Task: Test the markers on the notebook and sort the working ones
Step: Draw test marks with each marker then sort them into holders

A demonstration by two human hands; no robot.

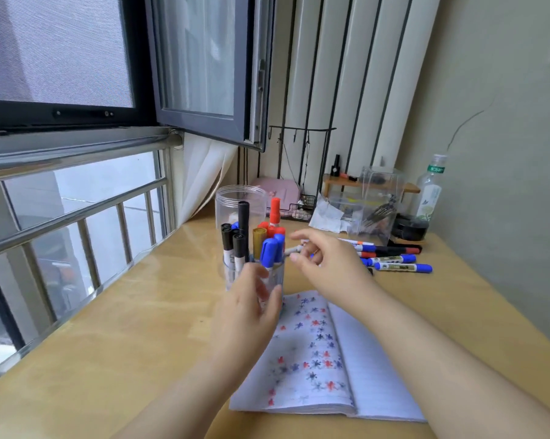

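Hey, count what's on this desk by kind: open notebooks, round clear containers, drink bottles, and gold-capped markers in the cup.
Open notebooks: 1
Round clear containers: 2, the marker cup and the empty jar behind it
Drink bottles: 1
Gold-capped markers: 1
Total: 5

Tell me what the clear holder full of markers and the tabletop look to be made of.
Clear round marker holder: likely transparent plastic, possibly glass; marker barrels show through its wall. Yellowish tabletop: wood or wood-look laminate, glossy finish reflecting window light.
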